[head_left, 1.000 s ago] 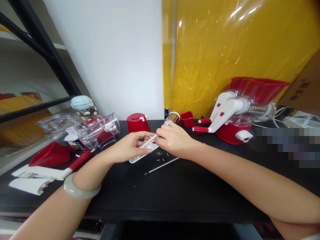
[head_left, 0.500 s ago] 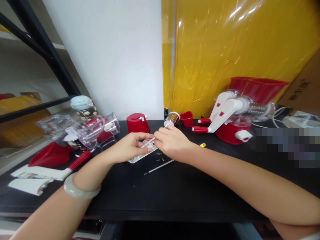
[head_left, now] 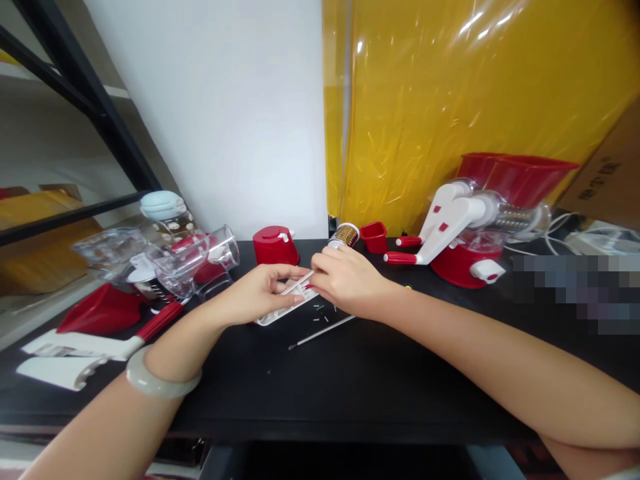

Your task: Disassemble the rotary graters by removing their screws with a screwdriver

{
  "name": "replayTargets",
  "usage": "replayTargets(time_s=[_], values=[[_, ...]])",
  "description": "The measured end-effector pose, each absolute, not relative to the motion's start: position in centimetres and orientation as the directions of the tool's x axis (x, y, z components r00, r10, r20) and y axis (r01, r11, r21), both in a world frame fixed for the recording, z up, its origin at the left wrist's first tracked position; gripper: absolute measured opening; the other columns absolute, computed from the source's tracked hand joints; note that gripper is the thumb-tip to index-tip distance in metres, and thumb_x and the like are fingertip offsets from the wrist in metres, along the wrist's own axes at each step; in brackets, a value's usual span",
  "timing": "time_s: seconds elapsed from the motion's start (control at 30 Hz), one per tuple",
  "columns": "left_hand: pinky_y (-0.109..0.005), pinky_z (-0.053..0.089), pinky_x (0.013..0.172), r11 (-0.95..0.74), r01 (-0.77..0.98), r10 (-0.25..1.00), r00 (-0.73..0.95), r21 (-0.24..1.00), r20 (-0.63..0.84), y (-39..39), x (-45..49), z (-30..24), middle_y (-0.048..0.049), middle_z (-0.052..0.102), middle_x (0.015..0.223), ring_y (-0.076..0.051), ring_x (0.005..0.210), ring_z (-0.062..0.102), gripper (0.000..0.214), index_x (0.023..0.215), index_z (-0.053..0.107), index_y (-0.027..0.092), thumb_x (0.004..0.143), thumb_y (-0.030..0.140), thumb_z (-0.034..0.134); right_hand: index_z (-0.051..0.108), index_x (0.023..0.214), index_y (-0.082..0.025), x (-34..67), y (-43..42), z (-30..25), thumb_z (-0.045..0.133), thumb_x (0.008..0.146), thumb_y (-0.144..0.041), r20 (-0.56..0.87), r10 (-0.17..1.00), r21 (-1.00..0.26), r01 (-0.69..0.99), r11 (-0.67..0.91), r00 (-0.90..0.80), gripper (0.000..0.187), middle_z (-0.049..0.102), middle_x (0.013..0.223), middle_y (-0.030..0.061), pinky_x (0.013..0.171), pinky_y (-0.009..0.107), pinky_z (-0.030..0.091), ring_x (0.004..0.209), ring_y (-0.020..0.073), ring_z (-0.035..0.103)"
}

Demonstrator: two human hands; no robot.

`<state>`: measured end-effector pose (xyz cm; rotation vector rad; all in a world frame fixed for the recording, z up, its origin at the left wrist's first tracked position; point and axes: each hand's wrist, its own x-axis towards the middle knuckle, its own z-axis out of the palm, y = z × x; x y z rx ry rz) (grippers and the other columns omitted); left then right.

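A flat white plastic part [head_left: 274, 315] lies on the black table [head_left: 350, 380] in the middle. My left hand [head_left: 260, 291] rests on it with fingers curled, pressing it down. My right hand [head_left: 347, 280] is closed in a pinch on a thin white stick [head_left: 299, 283] that lies across the part. Several tiny metal pins [head_left: 320, 311] and a thin metal rod [head_left: 323, 331] lie on the table just in front of my right hand. A pale bangle [head_left: 160, 381] is on my left wrist.
A red and white hand-crank grater [head_left: 467, 230] stands at the right. A steel drum [head_left: 345, 235], a small red cup [head_left: 375, 237] and a red lid [head_left: 275, 245] sit behind my hands. Clear plastic housings [head_left: 190, 263], a red chute [head_left: 103, 310] and white handles [head_left: 75, 353] lie at the left.
My right hand shifted slightly left and back again while pinching the white stick. My left hand and the white part have stayed put.
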<state>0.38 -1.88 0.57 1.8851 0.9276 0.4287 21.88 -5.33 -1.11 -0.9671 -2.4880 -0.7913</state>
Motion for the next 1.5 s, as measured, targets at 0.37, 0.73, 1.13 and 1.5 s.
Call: replayTargets(time_s=[0.37, 0.73, 1.13, 1.5], values=[[-0.028, 0.054, 0.068, -0.299, 0.411, 0.739, 0.670, 0.861, -0.063, -1.5, 0.1, 0.2, -0.0083, 0.076, 0.101, -0.017, 0.077, 0.071, 0.056, 0.126, 0.063, 0.015, 0.074, 0.032, 0.077, 0.068, 0.079, -0.014, 21.6, -5.5, -1.6, 0.054, 0.096, -0.010, 0.481, 0.410, 0.424, 0.615, 0.665, -0.775, 0.022, 0.065, 0.076, 0.0072, 0.067, 0.036, 0.024, 0.079, 0.0204, 0.047], [-0.043, 0.052, 0.102, -0.360, 0.252, 0.643, 0.764, 0.898, 0.043, -1.3, 0.1, -0.1, -0.0122, 0.066, 0.130, -0.024, 0.116, 0.067, 0.054, 0.128, 0.058, 0.018, 0.078, 0.022, 0.075, 0.065, 0.087, -0.016, 21.4, -5.2, -2.3, 0.047, 0.099, -0.014, 0.522, 0.441, 0.271, 0.632, 0.726, -0.730, 0.022, 0.063, 0.081, 0.0061, 0.071, 0.034, 0.027, 0.079, 0.0197, 0.045], [-0.042, 0.053, 0.100, -0.434, 0.277, 0.635, 0.769, 0.857, 0.073, -1.5, -0.2, -0.2, -0.0128, 0.061, 0.135, -0.025, 0.118, 0.064, 0.058, 0.131, 0.055, 0.019, 0.076, 0.021, 0.075, 0.065, 0.104, -0.015, 21.5, -5.7, -1.5, 0.060, 0.094, -0.021, 0.520, 0.545, 0.118, 0.687, 0.717, -0.658, 0.013, 0.062, 0.102, 0.0106, 0.083, 0.039, 0.032, 0.097, 0.0244, 0.044], [-0.029, 0.058, 0.072, -0.426, 0.312, 0.656, 0.753, 0.849, 0.053, -1.7, -0.3, -0.4, -0.0176, 0.054, 0.139, -0.029, 0.118, 0.063, 0.086, 0.148, 0.034, 0.024, 0.073, 0.018, 0.075, 0.047, 0.127, -0.021, 21.4, -5.6, -1.7, 0.075, 0.078, -0.021, 0.517, 0.757, -0.401, 0.668, 0.626, -0.399, 0.056, 0.046, 0.123, 0.0107, 0.101, 0.045, 0.043, 0.120, 0.0256, 0.046]])
